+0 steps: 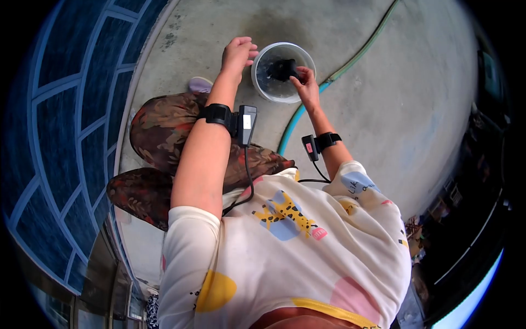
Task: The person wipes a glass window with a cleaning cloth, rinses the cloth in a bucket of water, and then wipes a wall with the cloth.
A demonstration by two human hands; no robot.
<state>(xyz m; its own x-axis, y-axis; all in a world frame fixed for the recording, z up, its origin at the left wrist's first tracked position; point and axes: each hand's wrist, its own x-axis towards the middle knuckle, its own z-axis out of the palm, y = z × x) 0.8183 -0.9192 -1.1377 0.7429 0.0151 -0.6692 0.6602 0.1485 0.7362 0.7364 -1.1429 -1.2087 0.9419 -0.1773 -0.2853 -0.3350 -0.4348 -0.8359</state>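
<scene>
A clear plastic bucket (268, 94) stands on the concrete floor in front of me. Inside it is a dark, crumpled piece that looks like black cloth (284, 69). My right hand (307, 85) reaches over the right side of the rim, thumb and fingers pinched on the edge of this cloth. On the other side, my left hand (239, 55) hovers just outside the rim with its fingers apart and nothing in them. How much water the bucket holds, if any, I cannot make out.
A green-blue hose (323, 86) runs over the floor, passing close to the bucket's right side. Blue wall tiles (60, 115) rise at the left. My bent knees in patterned trousers (164, 129) and a light purple shoe (200, 84) are beneath my left arm. Dark clutter lines the right.
</scene>
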